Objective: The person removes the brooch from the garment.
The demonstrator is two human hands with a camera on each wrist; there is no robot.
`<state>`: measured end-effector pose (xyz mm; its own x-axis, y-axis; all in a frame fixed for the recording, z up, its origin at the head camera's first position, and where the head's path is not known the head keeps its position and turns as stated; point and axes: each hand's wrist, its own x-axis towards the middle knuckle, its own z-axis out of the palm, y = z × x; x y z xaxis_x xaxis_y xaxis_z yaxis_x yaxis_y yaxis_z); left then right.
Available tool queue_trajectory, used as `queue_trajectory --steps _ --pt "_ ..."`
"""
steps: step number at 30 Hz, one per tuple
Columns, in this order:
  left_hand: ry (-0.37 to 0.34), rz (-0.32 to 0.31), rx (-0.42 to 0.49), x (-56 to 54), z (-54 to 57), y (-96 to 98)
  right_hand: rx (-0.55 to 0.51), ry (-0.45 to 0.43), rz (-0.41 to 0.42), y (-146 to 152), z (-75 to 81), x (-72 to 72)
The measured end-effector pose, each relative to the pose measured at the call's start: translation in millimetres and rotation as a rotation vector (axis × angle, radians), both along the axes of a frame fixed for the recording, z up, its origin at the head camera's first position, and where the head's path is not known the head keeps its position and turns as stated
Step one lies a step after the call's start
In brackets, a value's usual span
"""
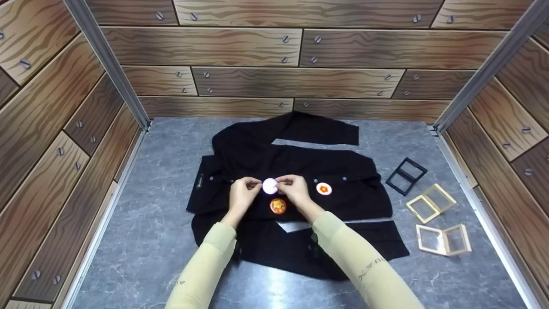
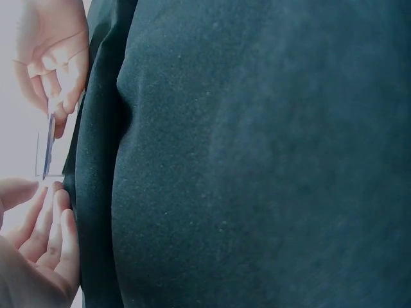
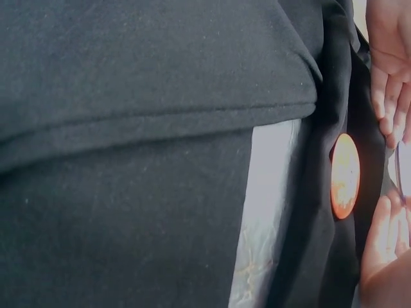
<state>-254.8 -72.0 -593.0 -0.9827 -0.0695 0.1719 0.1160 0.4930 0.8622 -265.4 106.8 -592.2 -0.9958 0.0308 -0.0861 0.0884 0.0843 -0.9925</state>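
Both hands pinch a round white badge (image 1: 269, 186) over a black long-sleeved garment (image 1: 313, 163) spread on the floor. My left hand (image 1: 242, 196) grips its left edge between thumb and fingers; my right hand (image 1: 297, 191) does so at the right edge. In the left wrist view the badge (image 2: 48, 147) appears edge-on between the two hands. Just below the hands an orange badge with a yellow star (image 1: 278, 206) lies on the cloth. To the right rests a white badge with a red-orange flower (image 1: 324, 189).
Three open hinged square frames lie at the right: a black one (image 1: 406, 176), a gold one (image 1: 431, 203) and a pale one (image 1: 443, 240). Wood-patterned walls (image 1: 257, 45) enclose the grey marbled surface (image 1: 141, 206) at the back and both sides.
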Motion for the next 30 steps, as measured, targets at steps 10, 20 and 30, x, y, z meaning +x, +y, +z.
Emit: queue_trajectory --steps 10,20,30 --pt "-0.01 -0.005 -0.029 -1.0 -2.0 5.3 0.025 -0.001 -0.031 11 0.4 -1.4" --pt "-0.012 -0.039 0.01 0.8 -3.3 14.3 0.013 -0.014 -0.054 23 0.0 -1.7" --pt "-0.023 -0.056 0.022 0.4 -8.3 22.1 0.01 -0.048 -0.064 37 7.9 1.4"
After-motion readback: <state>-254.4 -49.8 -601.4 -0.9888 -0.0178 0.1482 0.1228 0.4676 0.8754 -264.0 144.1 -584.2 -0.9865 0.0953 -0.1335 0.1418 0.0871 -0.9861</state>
